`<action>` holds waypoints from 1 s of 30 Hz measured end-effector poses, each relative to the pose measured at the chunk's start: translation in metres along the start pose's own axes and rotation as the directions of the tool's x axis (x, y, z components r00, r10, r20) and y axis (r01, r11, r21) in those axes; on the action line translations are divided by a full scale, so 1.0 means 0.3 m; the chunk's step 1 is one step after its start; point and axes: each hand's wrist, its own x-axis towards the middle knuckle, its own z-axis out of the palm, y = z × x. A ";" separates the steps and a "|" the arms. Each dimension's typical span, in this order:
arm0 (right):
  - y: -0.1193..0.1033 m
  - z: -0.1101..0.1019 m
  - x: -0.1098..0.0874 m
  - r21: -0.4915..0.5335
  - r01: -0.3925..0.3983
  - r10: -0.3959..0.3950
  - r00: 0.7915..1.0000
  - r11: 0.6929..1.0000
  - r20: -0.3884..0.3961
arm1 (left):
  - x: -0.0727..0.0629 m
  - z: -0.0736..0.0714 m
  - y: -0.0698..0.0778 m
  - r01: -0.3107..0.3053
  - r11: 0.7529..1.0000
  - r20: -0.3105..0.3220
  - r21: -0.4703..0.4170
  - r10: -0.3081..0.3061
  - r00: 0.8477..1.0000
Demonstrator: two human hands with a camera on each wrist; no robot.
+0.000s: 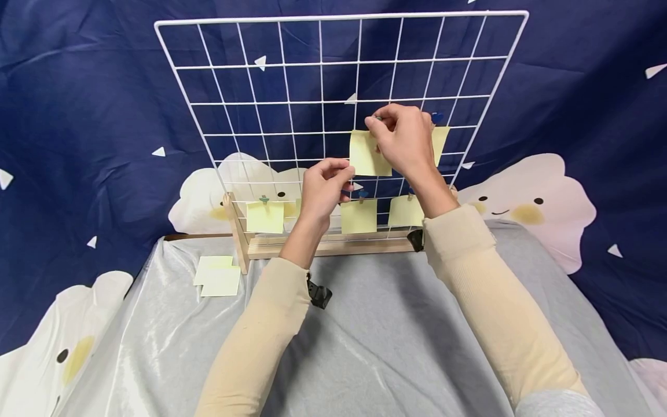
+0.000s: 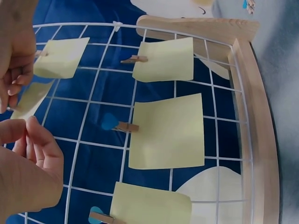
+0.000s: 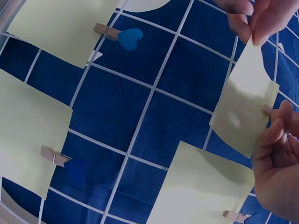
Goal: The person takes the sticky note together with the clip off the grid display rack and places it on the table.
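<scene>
- Two hands work at the white wire grid (image 1: 322,102), which stands upright on a wooden base (image 1: 333,248).
- One pale yellow sticky note (image 1: 365,156) hangs in front of the grid's middle rows, right of its centre, bending between the two hands.
- The left hand (image 1: 325,188), in front of the grid's lower middle, pinches the note's lower left corner between thumb and finger.
- The right hand (image 1: 405,136), in front of the grid's right half, pinches a small wooden clothespin (image 3: 267,110) at the note's upper edge.
- Another note (image 1: 441,143), partly covered by the right hand, hangs beside it near the grid's right edge under a dark blue clip (image 1: 436,117).
- Along the grid's lower rows hang a left note (image 1: 265,218) with a green clip (image 1: 264,199), a middle note (image 1: 359,217) with a blue clip (image 1: 363,196), and a right note (image 1: 405,212).
- Some loose notes (image 1: 221,282) lie overlapping on the cloth-covered desk (image 1: 365,347), left of the grid's base.
- Behind the grid hangs a dark blue backdrop (image 1: 94,127) with white clouds.
</scene>
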 end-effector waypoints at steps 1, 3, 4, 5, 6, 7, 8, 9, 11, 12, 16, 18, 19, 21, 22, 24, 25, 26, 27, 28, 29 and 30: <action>0.000 0.003 -0.001 0.004 0.003 -0.003 1.000 1.000 -0.004 | -0.001 -0.001 0.000 0.000 1.000 -0.004 0.003 0.000 1.000; 0.001 0.009 -0.003 0.018 0.001 -0.001 1.000 1.000 -0.017 | -0.002 -0.004 0.000 -0.001 1.000 -0.009 0.006 0.001 1.000; 0.001 0.012 -0.004 0.027 -0.002 0.003 1.000 1.000 -0.026 | -0.003 -0.005 0.001 -0.002 1.000 -0.010 0.009 0.002 1.000; 0.002 0.015 -0.006 0.035 -0.004 0.006 0.999 0.999 -0.036 | -0.004 -0.005 0.001 -0.002 1.000 -0.012 0.011 0.002 1.000; 0.003 0.018 -0.008 0.043 -0.006 0.008 0.999 0.999 -0.049 | -0.004 -0.006 0.000 -0.003 1.000 -0.013 0.013 0.003 1.000; 0.005 0.022 -0.010 0.056 -0.009 0.012 0.998 0.998 -0.063 | -0.005 -0.007 0.000 -0.002 1.000 -0.014 0.015 0.003 1.000; 0.006 0.025 -0.012 0.078 -0.015 0.021 0.997 0.997 -0.077 | -0.006 -0.007 0.000 -0.003 1.000 -0.014 0.015 0.003 1.000; 0.007 0.028 -0.014 0.098 -0.019 0.028 0.995 0.995 -0.090 | -0.007 -0.007 0.000 -0.003 1.000 -0.014 0.016 0.003 1.000; 0.009 0.035 -0.019 0.153 -0.033 0.050 0.993 0.988 -0.109 | -0.009 -0.009 -0.001 -0.004 1.000 -0.016 0.015 0.004 1.000; 0.009 0.038 -0.021 0.188 -0.042 0.065 0.991 0.981 -0.116 | -0.010 -0.009 -0.001 -0.005 1.000 -0.016 0.014 0.005 1.000; 0.008 0.053 -0.028 0.323 -0.086 0.135 0.982 0.942 -0.131 | -0.015 -0.015 0.000 -0.006 1.000 -0.020 0.018 0.006 1.000; 0.006 0.060 -0.031 0.380 -0.102 0.166 0.976 0.919 -0.140 | -0.018 -0.018 0.001 -0.002 1.000 -0.019 0.027 0.002 1.000; 0.005 0.064 -0.032 0.404 -0.106 0.177 0.974 0.908 -0.144 | -0.019 -0.020 0.002 0.000 0.999 -0.018 0.032 0.000 1.000; 0.003 0.069 -0.033 0.455 -0.102 0.190 0.970 0.884 -0.153 | -0.022 -0.025 0.001 0.005 0.999 -0.017 0.046 -0.004 1.000; 0.001 0.071 -0.033 0.479 -0.100 0.197 0.968 0.872 -0.157 | -0.023 -0.027 0.001 0.005 0.999 -0.016 0.051 -0.004 1.000; -0.005 0.072 -0.032 0.528 -0.094 0.209 0.965 0.844 -0.162 | -0.026 -0.032 0.001 0.006 0.999 -0.017 0.054 -0.005 1.000; -0.007 0.072 -0.031 0.551 -0.090 0.213 0.963 0.829 -0.163 | -0.027 -0.035 0.000 0.005 0.998 -0.018 0.056 -0.004 1.000; -0.010 0.072 -0.031 0.571 -0.086 0.216 0.962 0.817 -0.165 | -0.028 -0.038 0.000 0.004 0.998 -0.018 0.058 -0.003 1.000; -0.012 0.072 -0.030 0.588 -0.084 0.222 0.961 0.805 -0.166 | -0.028 -0.042 0.000 0.003 0.998 -0.020 0.057 -0.002 1.000; -0.014 0.071 -0.030 0.604 -0.081 0.226 0.960 0.793 -0.167 | -0.029 -0.046 0.000 0.001 0.999 -0.021 0.053 0.000 1.000; -0.016 0.071 -0.030 0.620 -0.077 0.229 0.959 0.781 -0.169 | -0.030 -0.050 0.000 0.000 0.999 -0.022 0.048 0.001 1.000; -0.017 0.071 -0.031 0.634 -0.074 0.231 0.958 0.770 -0.170 | -0.030 -0.055 -0.001 -0.002 0.999 -0.024 0.046 0.003 1.000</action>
